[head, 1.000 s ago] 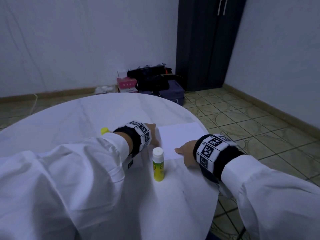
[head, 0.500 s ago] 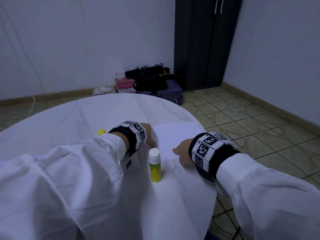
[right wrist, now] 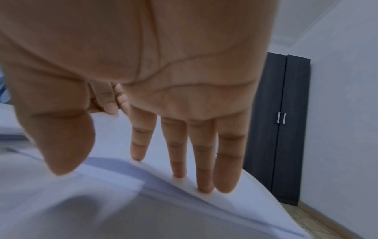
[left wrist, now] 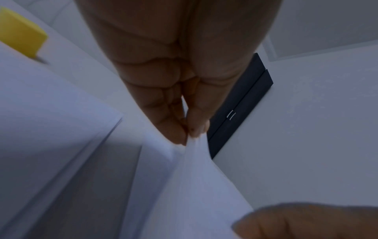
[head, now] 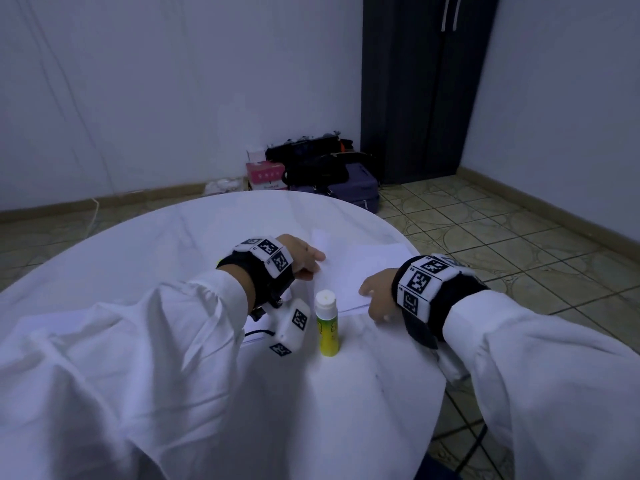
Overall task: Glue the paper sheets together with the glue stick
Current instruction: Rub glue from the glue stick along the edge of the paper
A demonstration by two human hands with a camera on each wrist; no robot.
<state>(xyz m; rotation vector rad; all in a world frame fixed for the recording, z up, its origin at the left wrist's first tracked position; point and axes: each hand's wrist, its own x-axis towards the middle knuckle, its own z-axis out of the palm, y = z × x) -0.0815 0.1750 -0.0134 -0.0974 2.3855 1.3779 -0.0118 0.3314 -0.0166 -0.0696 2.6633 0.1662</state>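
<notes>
Paper [head: 356,271] lies on the white table [head: 173,244] towards its right edge, with the uncapped glue stick [head: 327,329] standing upright just in front of it, between the two wrists. The left hand [head: 301,256] pinches the sheet's left edge between thumb and fingertips [left wrist: 178,134], lifting it off the table. The right hand [head: 377,296] rests on the near right part of the sheet with straight fingers [right wrist: 202,161], gripping nothing

No legible text anywhere
</notes>
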